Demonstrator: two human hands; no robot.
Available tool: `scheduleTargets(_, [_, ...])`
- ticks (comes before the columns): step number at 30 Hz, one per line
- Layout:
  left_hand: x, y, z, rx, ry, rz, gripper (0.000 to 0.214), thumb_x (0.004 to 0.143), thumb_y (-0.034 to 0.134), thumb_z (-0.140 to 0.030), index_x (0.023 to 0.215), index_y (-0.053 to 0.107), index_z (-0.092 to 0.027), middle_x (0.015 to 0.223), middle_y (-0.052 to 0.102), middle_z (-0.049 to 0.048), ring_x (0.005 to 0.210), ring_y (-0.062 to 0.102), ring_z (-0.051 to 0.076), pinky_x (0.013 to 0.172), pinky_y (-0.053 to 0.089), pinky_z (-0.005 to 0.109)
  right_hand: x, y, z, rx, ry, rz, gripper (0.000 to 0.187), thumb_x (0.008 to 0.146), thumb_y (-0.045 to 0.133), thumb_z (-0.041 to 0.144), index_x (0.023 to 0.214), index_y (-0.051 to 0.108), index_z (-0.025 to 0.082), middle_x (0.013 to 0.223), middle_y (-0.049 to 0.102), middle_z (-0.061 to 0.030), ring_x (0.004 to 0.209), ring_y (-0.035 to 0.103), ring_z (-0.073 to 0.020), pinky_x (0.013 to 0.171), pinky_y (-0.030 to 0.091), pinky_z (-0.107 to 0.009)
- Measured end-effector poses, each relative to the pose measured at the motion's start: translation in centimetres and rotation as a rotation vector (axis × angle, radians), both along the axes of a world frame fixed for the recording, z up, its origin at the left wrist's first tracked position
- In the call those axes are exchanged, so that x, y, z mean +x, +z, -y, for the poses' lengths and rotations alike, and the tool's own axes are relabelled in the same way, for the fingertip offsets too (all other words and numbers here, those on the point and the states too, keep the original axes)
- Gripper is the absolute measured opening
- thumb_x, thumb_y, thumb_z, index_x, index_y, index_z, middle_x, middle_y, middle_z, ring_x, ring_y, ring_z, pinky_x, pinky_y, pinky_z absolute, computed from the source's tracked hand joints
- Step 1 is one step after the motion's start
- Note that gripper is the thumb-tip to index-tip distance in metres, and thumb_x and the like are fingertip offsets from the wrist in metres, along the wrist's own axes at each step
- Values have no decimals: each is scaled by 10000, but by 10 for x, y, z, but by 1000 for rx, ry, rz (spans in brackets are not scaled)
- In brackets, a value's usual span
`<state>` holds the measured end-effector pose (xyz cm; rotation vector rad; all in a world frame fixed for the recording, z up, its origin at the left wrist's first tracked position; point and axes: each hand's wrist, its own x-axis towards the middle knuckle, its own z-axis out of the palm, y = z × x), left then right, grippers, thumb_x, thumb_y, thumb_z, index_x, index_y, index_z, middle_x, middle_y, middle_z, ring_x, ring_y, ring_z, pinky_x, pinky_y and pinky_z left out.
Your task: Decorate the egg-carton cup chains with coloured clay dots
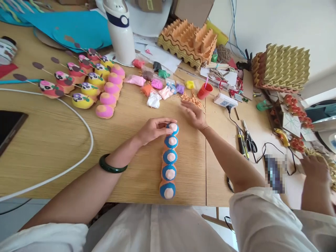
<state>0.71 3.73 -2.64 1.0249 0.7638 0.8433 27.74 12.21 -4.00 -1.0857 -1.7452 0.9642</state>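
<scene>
egg-carton strip has its far cup lightly pinched between the thumb and bent fingers of the left hand, while the right hand, fingers loosely spread and apparently empty, hovers near the orange shreds. the step in hand looks like settling the farthest pale disc, and the next move would call for gentle pressure that spares the blue clay. the strip lies lengthwise on the tabletop, near end by the front edge, five orange cups, each blue-topped with a pinkish round.
</scene>
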Motion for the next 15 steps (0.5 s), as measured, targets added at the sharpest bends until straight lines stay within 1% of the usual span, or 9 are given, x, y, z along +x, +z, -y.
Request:
scheduleTargets(1, [0, -3, -1, 77, -21, -57, 527, 700, 980, -373, 1174, 866, -173, 1233, 823, 98, 1102, 772, 250, 1015, 620, 392, -1, 5, 0, -52, -70, -97, 756, 932, 558, 900, 1252, 827, 269, 1452, 802, -121, 1464, 691, -347, 1302, 484, -628])
scheduleTargets(2, [1, -7, -2, 160, -46, -112, 536, 734, 943, -407, 1205, 857, -164, 1303, 804, 118, 1160, 771, 274, 1065, 617, 426, -2, 11, 0, -103, -101, -173, 824, 974, 397, 923, 1282, 802, 274, 1421, 813, -116, 1397, 736, -325, 1248, 542, -620])
scheduleTargets(5, [-1, -17, -4, 487, -52, -297, 549, 861, 797, -455, 1325, 823, -164, 1423, 763, 156, 1341, 718, 325, 1220, 549, 512, -1, 26, -2, -307, -193, -541, 773, 1000, 352, 886, 1222, 779, 282, 1382, 819, -93, 1333, 764, -274, 1229, 567, -549])
scheduleTargets(7, [-2, -19, -4, 683, 0, -421, 565, 914, 741, -470, 1385, 797, -163, 1484, 741, 166, 1443, 662, 335, 1309, 474, 531, -3, 31, -3, -388, -248, -721, 730, 1026, 337, 838, 1162, 773, 269, 1330, 826, -90, 1299, 774, -262, 1223, 570, -530])
scheduleTargets(8, [-2, -18, -4, 747, 38, -465, 576, 937, 719, -482, 1410, 782, -160, 1516, 727, 168, 1484, 634, 336, 1339, 444, 534, -5, 32, -2, -414, -274, -787, 726, 1040, 315, 816, 1143, 769, 260, 1295, 829, -94, 1281, 778, -264, 1212, 576, -534])
scheduleTargets(10, [2, -12, -5, 803, 123, -503, 590, 989, 660, -500, 1460, 744, -154, 1570, 696, 165, 1545, 587, 327, 1366, 414, 532, -13, 32, -3, -460, -328, -898, 706, 1057, 298, 778, 1115, 761, 248, 1225, 832, -99, 1250, 782, -269, 1181, 592, -542])
scheduleTargets(12, [17, -2, -8, 821, 185, -503, 593, 1036, 604, -497, 1516, 697, -162, 1620, 662, 150, 1607, 526, 305, 1392, 374, 519, -26, 30, -5, -506, -371, -998, 668, 1063, 312, 748, 1089, 752, 245, 1162, 831, -98, 1219, 781, -266, 1142, 612, -536])
scheduleTargets(13, [29, 2, -11, 818, 176, -483, 616, 1062, 574, -517, 1560, 660, -165, 1669, 619, 144, 1635, 493, 291, 1409, 343, 507, -34, 28, -6, -522, -386, -1051, 651, 1063, 319, 735, 1077, 749, 247, 1133, 830, -95, 1204, 779, -260, 1119, 623, -528])
scheduleTargets(15, [58, 9, -23, 790, 110, -407, 660, 1082, 537, -560, 1613, 607, -175, 1760, 515, 131, 1695, 408, 278, 1432, 290, 484, -51, 26, -11, -538, -386, -1172, 623, 1060, 316, 711, 1058, 745, 259, 1078, 823, -88, 1191, 772, -250, 1062, 643, -519])
